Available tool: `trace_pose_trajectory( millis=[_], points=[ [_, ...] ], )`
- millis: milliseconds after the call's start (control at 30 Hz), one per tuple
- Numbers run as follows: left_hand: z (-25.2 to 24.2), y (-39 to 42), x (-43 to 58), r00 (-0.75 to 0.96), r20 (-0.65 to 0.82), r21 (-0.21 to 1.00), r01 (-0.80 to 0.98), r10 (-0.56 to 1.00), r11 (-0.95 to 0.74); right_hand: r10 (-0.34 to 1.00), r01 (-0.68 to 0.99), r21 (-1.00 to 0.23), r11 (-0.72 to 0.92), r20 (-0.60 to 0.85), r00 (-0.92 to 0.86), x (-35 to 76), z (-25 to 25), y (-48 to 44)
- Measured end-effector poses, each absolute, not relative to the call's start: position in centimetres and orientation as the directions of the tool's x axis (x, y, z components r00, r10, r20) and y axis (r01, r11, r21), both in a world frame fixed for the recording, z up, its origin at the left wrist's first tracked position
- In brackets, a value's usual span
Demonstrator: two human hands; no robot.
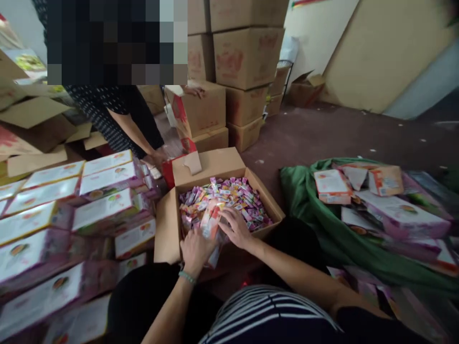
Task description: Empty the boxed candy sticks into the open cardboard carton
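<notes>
My left hand (pixel 195 251), with a beaded bracelet at the wrist, and my right hand (pixel 236 228) are both on a clear plastic bag of small sachets (pixel 211 227). The bag stands at the near side of an open cardboard carton (pixel 211 165), and its lower end is hidden behind my left hand. Inside the carton lies a loose heap of small pink, purple and orange sachets (pixel 229 200). My fingers grip the bag from either side, with my right hand spread across its upper part.
Stacked pink-and-white product boxes (pixel 68 224) fill the left side. A green cloth (pixel 311 215) with more such boxes lies on the right. A co-worker (pixel 118 114) stands beyond, one hand on a carton. Stacked brown cartons (pixel 244 62) rise at the back above a maroon floor (pixel 322 134).
</notes>
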State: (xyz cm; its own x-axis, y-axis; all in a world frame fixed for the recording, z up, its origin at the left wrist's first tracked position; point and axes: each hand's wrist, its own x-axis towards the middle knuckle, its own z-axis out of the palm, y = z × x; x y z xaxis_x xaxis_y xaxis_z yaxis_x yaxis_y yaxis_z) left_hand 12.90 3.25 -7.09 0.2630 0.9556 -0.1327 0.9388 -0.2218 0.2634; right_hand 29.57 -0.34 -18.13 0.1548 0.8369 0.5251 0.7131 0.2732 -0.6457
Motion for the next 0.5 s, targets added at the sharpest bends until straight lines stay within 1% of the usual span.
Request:
trace_pose_trajectory(
  millis=[33, 67, 100, 167, 200, 233, 300, 400, 433, 500],
  points=[
    [-7.6, 2.9, 13.7, 0.274, -0.135, 0.233, 0.943, 0.952, -0.239, 0.875, 0.739, -0.600, 0.306, 0.484, 0.031, 30.1, -17.8, -0.9],
    [-7.9, 2.9, 14.1, 0.290, -0.140, 0.227, 0.940, 0.947, -0.254, 0.902, 0.762, -0.564, 0.318, 0.427, -0.060, 30.6, -17.4, -1.3],
    [-8.1, 3.1, 14.0, 0.310, -0.147, 0.254, 0.929, 0.939, -0.267, 0.921, 0.786, -0.534, 0.312, 0.374, -0.112, 30.9, -17.0, -1.5],
    [-8.4, 3.7, 12.9, 0.355, -0.159, 0.374, 0.885, 0.921, -0.277, 0.937, 0.832, -0.473, 0.291, 0.315, -0.148, 31.2, -15.9, -1.3],
    [-8.5, 4.1, 12.1, 0.369, -0.159, 0.448, 0.854, 0.916, -0.266, 0.935, 0.845, -0.439, 0.306, 0.305, -0.180, 31.3, -15.1, -1.0],
    [-8.7, 4.4, 11.3, 0.374, -0.156, 0.519, 0.818, 0.914, -0.246, 0.926, 0.851, -0.399, 0.343, 0.298, -0.233, 31.3, -14.3, -0.7],
    [-9.4, 5.3, 10.1, 0.354, -0.161, 0.622, 0.761, 0.921, -0.184, 0.890, 0.842, -0.310, 0.440, 0.275, -0.364, 31.2, -12.5, 0.4],
    [-10.6, 6.8, 9.5, 0.298, -0.176, 0.675, 0.730, 0.938, -0.106, 0.851, 0.834, -0.187, 0.520, 0.196, -0.487, 31.4, -10.6, 2.2],
    [-10.8, 7.1, 9.6, 0.279, -0.169, 0.678, 0.729, 0.945, -0.094, 0.849, 0.836, -0.162, 0.525, 0.166, -0.501, 31.5, -10.3, 2.6],
    [-11.0, 6.9, 9.9, 0.258, -0.117, 0.687, 0.719, 0.959, -0.109, 0.855, 0.841, -0.154, 0.518, 0.115, -0.506, 31.7, -9.9, 3.0]
  ],
)
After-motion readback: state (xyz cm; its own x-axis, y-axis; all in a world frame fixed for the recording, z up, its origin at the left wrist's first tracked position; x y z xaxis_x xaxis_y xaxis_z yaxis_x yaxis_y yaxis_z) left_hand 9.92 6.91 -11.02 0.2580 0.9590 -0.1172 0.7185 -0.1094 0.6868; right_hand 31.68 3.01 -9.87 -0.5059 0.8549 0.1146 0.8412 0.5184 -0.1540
